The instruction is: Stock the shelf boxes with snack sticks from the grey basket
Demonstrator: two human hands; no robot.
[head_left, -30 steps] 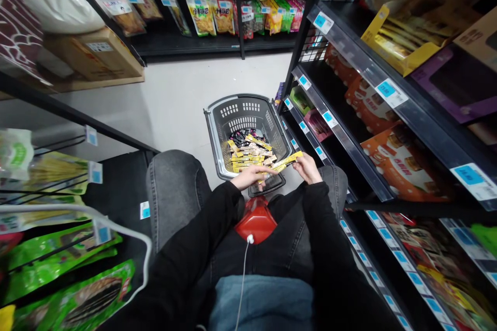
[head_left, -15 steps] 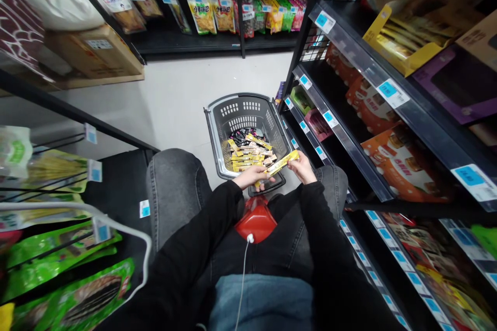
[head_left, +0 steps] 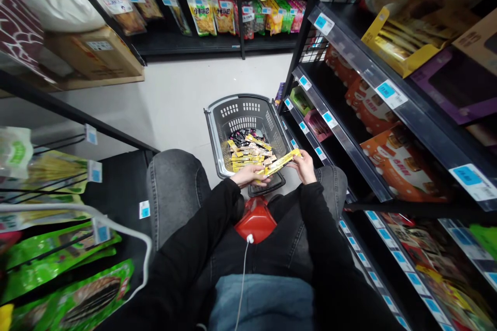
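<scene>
Between my two hands is a long, slim yellow snack packet [head_left: 280, 163], tilted up towards the right. My left hand [head_left: 248, 176] is closed on its lower left end. The fingers of my right hand [head_left: 304, 166] pinch its upper right end. Both hands are over the near right edge of a grey plastic shopping basket [head_left: 217, 137] on the floor. Inside the basket lie several yellow and pale stick packets [head_left: 248, 158], with dark packets [head_left: 244, 137] heaped behind them. The small print on the held packet cannot be read.
Shelves [head_left: 349, 75] of boxed snacks rise close on my right, with a yellow display box [head_left: 404, 57] on one. Hanging green bags [head_left: 93, 295] are at lower left. A cardboard box [head_left: 93, 54] stands at far left. A red object [head_left: 256, 222] with a white cable lies between my legs.
The yellow packet and both hands have shifted very slightly, and the fingers of my left hand have changed position on it. The basket stays put.
</scene>
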